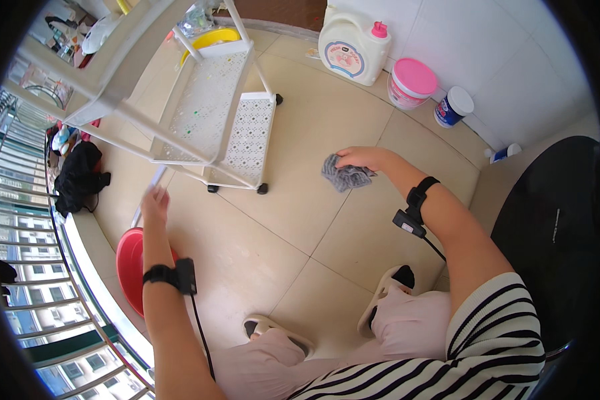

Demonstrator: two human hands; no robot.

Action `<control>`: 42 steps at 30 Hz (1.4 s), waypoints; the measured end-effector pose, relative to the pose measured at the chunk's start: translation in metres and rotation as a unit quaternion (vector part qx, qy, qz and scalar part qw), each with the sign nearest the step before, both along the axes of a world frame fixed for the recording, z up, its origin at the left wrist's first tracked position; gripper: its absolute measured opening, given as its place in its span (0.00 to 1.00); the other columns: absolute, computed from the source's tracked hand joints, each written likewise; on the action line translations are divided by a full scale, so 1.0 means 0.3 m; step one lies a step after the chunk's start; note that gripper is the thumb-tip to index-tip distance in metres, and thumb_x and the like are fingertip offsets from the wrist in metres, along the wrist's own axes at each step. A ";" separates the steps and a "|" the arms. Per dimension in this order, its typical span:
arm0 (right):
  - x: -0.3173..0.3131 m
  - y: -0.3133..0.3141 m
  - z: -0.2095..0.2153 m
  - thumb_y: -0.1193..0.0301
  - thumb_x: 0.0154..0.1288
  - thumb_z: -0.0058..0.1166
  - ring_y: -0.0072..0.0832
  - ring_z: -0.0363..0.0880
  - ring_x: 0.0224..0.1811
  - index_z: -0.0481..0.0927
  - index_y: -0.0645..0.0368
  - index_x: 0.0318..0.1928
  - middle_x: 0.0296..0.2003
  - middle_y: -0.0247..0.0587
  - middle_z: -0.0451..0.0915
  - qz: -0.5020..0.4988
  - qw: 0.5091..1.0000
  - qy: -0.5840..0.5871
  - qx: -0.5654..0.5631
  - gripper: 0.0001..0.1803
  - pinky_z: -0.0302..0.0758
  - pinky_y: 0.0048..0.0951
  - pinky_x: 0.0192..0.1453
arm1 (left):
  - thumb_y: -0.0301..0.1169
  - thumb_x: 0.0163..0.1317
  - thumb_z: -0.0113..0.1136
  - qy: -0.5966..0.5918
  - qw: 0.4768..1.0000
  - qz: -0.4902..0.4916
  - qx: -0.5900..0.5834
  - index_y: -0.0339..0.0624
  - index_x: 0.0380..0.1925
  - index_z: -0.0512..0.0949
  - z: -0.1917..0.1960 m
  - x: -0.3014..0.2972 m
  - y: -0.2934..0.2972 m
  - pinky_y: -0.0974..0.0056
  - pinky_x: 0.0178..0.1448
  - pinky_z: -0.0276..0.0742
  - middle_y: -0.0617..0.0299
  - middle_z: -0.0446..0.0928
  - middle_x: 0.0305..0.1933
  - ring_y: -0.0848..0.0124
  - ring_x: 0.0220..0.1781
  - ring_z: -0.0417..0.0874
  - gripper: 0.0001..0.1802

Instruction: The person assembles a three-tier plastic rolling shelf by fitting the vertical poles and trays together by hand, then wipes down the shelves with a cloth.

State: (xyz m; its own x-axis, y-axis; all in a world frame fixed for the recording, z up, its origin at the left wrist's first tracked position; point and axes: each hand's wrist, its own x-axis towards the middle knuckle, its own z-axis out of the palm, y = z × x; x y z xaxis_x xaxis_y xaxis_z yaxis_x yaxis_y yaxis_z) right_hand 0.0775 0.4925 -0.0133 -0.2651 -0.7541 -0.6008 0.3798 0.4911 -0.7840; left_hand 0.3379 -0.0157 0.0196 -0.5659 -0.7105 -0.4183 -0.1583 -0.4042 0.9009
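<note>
My right hand is closed on a crumpled grey cloth, which hangs above the tiled floor in the middle. On the left, my left hand is held out with its fingers loosely apart and slightly blurred; I see nothing in it. It is nearest to a white rolling cart with perforated shelves and black casters. A pale thin bar shows just beyond the fingertips, and whether they touch it I cannot tell. Below that hand, a red basin is partly hidden by my forearm.
Along the far right wall stand a white jug with a pink cap, a pink-lidded tub and a blue-and-white tub. A black round surface is at right. Railings and a dark cloth heap border the left.
</note>
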 end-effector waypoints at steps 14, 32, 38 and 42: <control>0.108 -0.189 0.027 0.73 0.60 0.47 0.22 0.78 0.38 0.69 0.63 0.51 0.39 0.38 0.77 0.025 0.999 -0.027 0.015 0.18 0.77 0.23 0.40 | 0.38 0.54 0.58 0.119 0.986 0.019 -0.117 0.38 0.61 0.47 0.190 -0.410 0.770 0.61 0.49 0.69 0.50 0.62 0.53 0.65 0.47 0.69 0.40; 0.054 -0.404 -0.312 0.67 0.61 0.42 0.39 0.73 0.46 0.71 0.58 0.50 0.43 0.48 0.76 -0.032 0.710 0.691 0.132 0.17 0.67 0.41 0.50 | 0.33 0.50 0.51 0.075 0.947 -0.277 -0.142 0.32 0.31 0.71 0.156 -0.348 0.614 0.66 0.35 0.68 0.58 0.72 0.25 0.70 0.30 0.72 0.14; 0.050 -0.476 -0.345 0.68 0.62 0.41 0.39 0.69 0.53 0.70 0.58 0.50 0.48 0.48 0.72 0.021 0.665 0.713 0.220 0.17 0.64 0.41 0.54 | 0.32 0.50 0.50 0.098 0.933 -0.320 -0.132 0.32 0.40 0.68 0.208 -0.392 0.703 0.66 0.37 0.67 0.59 0.72 0.29 0.71 0.31 0.70 0.19; 0.073 -0.607 -0.286 0.70 0.61 0.41 0.40 0.67 0.55 0.69 0.58 0.52 0.51 0.48 0.70 0.034 0.682 0.706 0.190 0.18 0.63 0.40 0.56 | 0.33 0.49 0.52 0.085 0.923 -0.356 -0.119 0.33 0.36 0.68 0.240 -0.374 0.715 0.67 0.38 0.66 0.59 0.70 0.28 0.71 0.31 0.70 0.17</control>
State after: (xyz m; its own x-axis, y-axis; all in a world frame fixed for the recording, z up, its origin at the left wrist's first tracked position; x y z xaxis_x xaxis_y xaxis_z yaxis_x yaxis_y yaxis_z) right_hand 0.0994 0.3105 -0.0992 -0.7532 -0.6548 0.0617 -0.6553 0.7391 -0.1560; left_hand 0.2256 0.1988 0.0915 -0.9681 -0.1927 -0.1604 -0.1556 -0.0399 0.9870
